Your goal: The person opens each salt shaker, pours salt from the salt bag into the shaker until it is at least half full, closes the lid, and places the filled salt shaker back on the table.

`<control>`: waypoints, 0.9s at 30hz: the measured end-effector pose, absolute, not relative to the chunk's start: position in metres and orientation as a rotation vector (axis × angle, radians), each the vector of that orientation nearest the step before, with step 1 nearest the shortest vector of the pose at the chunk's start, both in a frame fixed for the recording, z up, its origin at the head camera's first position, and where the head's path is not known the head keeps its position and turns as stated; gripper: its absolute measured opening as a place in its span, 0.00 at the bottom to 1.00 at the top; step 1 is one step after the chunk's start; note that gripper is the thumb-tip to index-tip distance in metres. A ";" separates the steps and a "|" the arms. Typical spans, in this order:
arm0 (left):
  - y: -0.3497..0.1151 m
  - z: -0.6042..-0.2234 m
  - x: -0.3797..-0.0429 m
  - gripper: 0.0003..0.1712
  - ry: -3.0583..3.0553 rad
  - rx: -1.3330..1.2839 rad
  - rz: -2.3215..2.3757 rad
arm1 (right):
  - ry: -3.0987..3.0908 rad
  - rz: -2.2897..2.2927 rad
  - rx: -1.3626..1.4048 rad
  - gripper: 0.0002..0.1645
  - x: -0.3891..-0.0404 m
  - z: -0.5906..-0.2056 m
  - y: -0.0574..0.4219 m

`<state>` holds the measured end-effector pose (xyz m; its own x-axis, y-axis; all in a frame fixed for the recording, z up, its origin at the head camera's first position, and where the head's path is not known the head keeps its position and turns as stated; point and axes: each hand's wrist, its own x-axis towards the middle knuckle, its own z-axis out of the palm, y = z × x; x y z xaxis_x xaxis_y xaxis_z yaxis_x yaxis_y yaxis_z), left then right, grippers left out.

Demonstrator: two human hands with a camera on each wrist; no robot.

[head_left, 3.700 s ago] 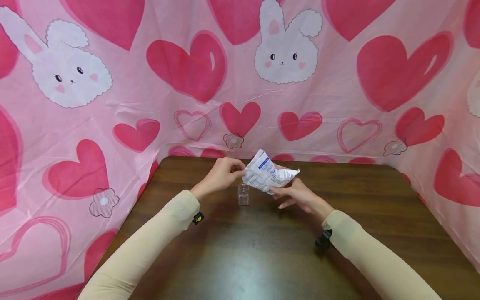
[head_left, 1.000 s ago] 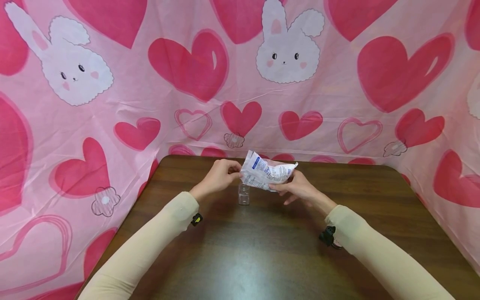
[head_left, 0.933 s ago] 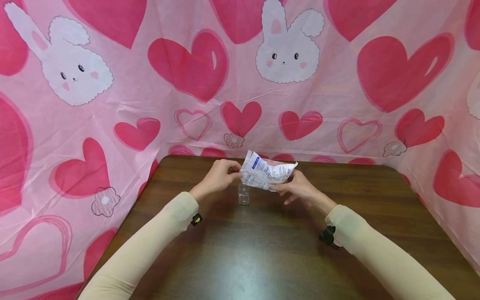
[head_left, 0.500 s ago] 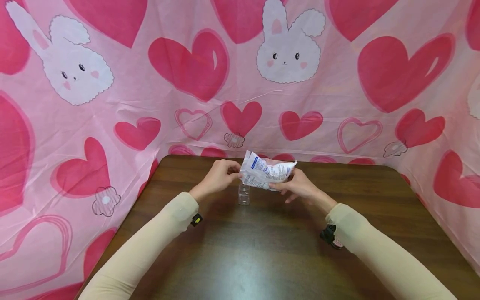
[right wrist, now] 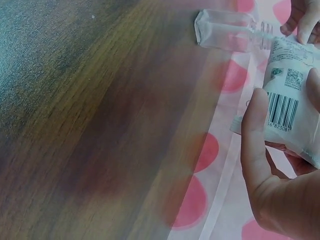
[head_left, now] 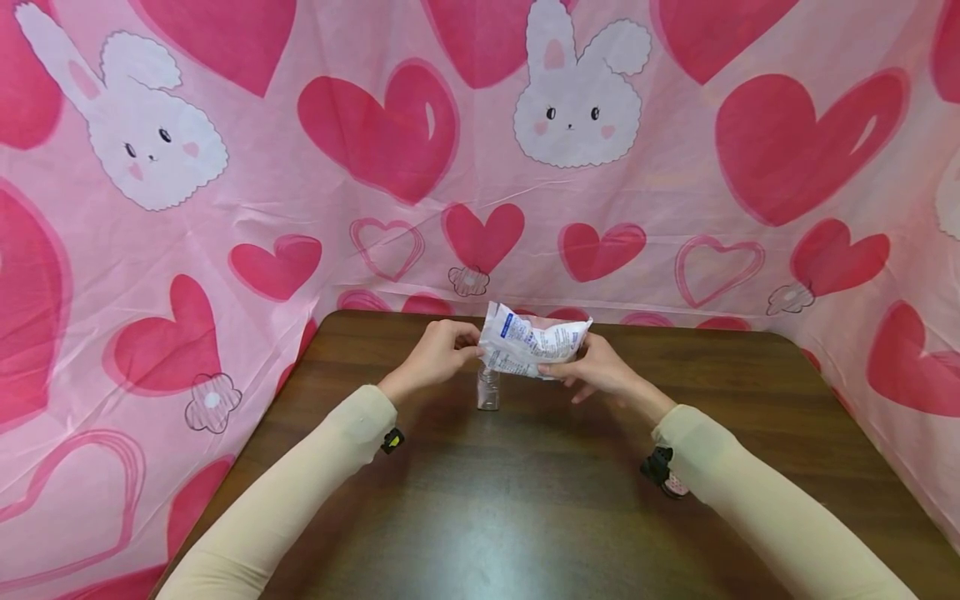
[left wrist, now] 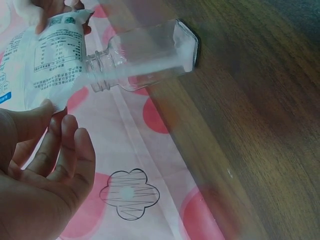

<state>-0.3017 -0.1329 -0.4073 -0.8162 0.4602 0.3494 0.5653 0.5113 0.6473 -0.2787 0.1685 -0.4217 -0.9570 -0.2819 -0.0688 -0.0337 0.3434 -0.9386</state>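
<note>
A white printed packet (head_left: 534,343) is held tilted over a small clear bottle (head_left: 488,396), which stands upright on the table. My left hand (head_left: 441,354) pinches the packet's corner beside the bottle mouth, between thumb and fingers. On the other side, my right hand (head_left: 603,372) grips the packet's body, with the thumb on the near face. In the left wrist view a white powdery stream (left wrist: 142,66) runs from the packet's corner through the threaded neck, and white matter (left wrist: 186,52) lies at the bottle's bottom. A barcode (right wrist: 283,111) shows on the packet in the right wrist view.
The dark wooden table (head_left: 480,492) stretches under both forearms. A pink cloth (head_left: 480,183) printed with hearts and rabbits hangs behind and at both sides. Black wrist devices (head_left: 657,467) sit under the cream sleeves (head_left: 300,483).
Since the oldest frame the packet has turned lower and more level, its left end shifting slightly left over the bottle. White matter now shows inside the bottle. Both hands keep their hold.
</note>
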 end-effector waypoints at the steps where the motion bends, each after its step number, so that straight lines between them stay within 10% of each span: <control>1: -0.133 -0.407 -0.302 0.03 -2.615 -0.891 -1.196 | 2.388 -1.660 -0.289 0.31 -0.279 -0.422 0.169; 27: -0.130 -0.403 -0.301 0.04 -2.619 -0.884 -1.176 | 2.357 -1.692 -0.252 0.30 -0.277 -0.425 0.168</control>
